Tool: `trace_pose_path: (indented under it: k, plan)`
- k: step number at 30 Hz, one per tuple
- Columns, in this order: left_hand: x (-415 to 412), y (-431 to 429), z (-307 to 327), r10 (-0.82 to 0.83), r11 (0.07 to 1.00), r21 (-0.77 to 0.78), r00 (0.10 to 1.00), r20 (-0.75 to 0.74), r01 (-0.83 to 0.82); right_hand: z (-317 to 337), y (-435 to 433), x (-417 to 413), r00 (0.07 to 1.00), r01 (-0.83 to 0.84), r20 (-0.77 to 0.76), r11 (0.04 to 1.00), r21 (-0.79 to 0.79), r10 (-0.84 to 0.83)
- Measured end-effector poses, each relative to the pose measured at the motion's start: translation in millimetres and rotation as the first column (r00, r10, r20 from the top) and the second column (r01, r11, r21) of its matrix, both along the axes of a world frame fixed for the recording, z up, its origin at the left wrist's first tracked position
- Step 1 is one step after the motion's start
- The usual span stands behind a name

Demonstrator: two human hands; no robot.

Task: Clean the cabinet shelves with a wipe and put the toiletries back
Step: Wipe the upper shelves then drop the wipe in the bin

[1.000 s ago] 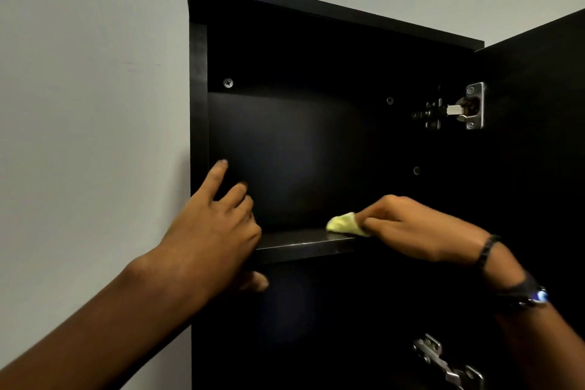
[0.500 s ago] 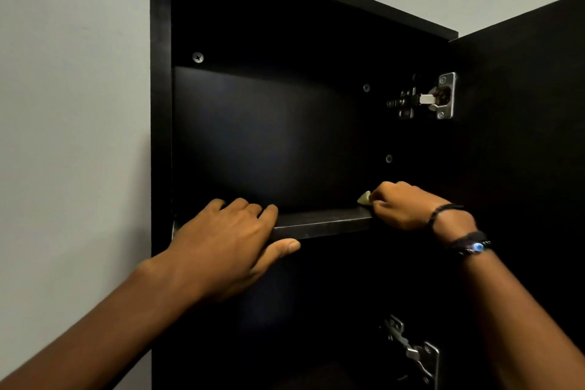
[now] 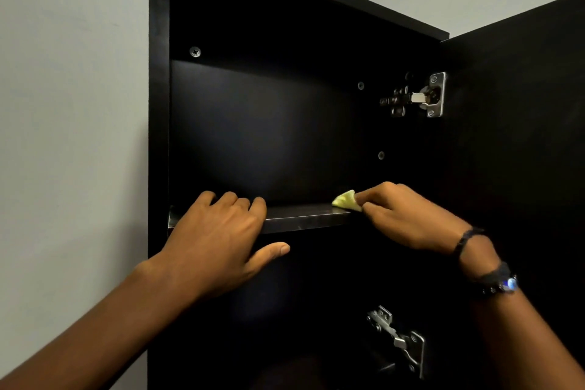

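Note:
A black wall cabinet [image 3: 253, 136] stands open in front of me with one dark shelf [image 3: 307, 218] across its middle. My right hand [image 3: 408, 215] pinches a small yellow-green wipe [image 3: 346, 200] and presses it onto the right end of the shelf. My left hand [image 3: 218, 237] lies over the shelf's left front edge, fingers on top and thumb under it. No toiletries are in view.
The cabinet door [image 3: 522, 152] hangs open at the right on two metal hinges, the upper hinge [image 3: 424, 96] and the lower hinge [image 3: 399, 339]. A plain pale wall [image 3: 69, 104] borders the cabinet on the left. The space below the shelf is dark.
My left hand dropped from the cabinet's left side onto the shelf's front edge. My right hand slid the wipe to the right end, then slightly back left.

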State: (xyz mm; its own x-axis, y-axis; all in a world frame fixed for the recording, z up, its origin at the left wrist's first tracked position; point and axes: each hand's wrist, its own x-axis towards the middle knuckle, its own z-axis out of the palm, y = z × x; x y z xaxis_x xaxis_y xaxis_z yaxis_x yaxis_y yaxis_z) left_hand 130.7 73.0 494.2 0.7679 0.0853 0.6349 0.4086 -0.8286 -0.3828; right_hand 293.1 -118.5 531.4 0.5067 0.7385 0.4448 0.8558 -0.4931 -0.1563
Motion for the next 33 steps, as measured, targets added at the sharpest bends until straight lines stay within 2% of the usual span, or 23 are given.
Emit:
trace_pose_path:
  k: [2, 5, 7, 9, 12, 15, 17, 20, 26, 29, 33]
  plan:
    - [0, -2, -2, 0.026, 1.000, 0.000, 1.000, 0.018, -0.026, -13, 9, -18, 0.990, -0.134, 0.049, 0.989, 0.056, 0.131]
    - [-2, -10, -6, 0.080, 0.997, -0.025, 0.995, 0.056, -0.079, -35, 32, -42, 0.933, -0.305, 0.242, 0.943, 0.135, 0.267]
    - [-4, -14, -13, 0.118, 0.993, -0.037, 0.988, 0.096, -0.115, -48, 48, -55, 0.889, -0.346, 0.380, 0.917, 0.196, 0.255]
    - [-8, -15, -20, 0.149, 0.989, -0.037, 0.978, 0.143, -0.145, -55, 56, -58, 0.867, -0.358, 0.443, 0.904, 0.233, 0.228]
    - [-18, -14, -31, 0.158, 0.987, -0.017, 0.969, 0.188, -0.158, -61, 43, -29, 0.894, -0.276, 0.434, 0.900, 0.338, 0.112]
    - [-31, -12, -39, 0.142, 0.989, 0.020, 0.971, 0.195, -0.149, -67, 16, 7, 0.958, -0.031, 0.260, 0.855, 0.517, -0.123]
    - [-40, -9, -44, 0.153, 0.985, 0.056, 0.971, 0.184, -0.166, -74, 15, 8, 0.964, 0.042, 0.186, 0.798, 0.602, -0.191]
    - [-46, -5, -50, 0.176, 0.977, 0.088, 0.967, 0.183, -0.194, -88, 38, -17, 0.952, -0.113, 0.286, 0.743, 0.660, -0.109]
    - [-47, 0, -58, 0.144, 0.983, 0.079, 0.965, 0.221, -0.165, -127, 102, -93, 0.812, -0.423, 0.583, 0.729, 0.538, 0.041]
    - [-51, 3, -59, 0.144, 0.983, 0.078, 0.965, 0.220, -0.165, -124, 104, -92, 0.807, -0.448, 0.590, 0.694, 0.563, 0.043]
    - [-56, 0, -62, 0.161, 0.982, 0.059, 0.964, 0.211, -0.177, -118, 76, -44, 0.879, -0.293, 0.460, 0.621, 0.727, -0.124]
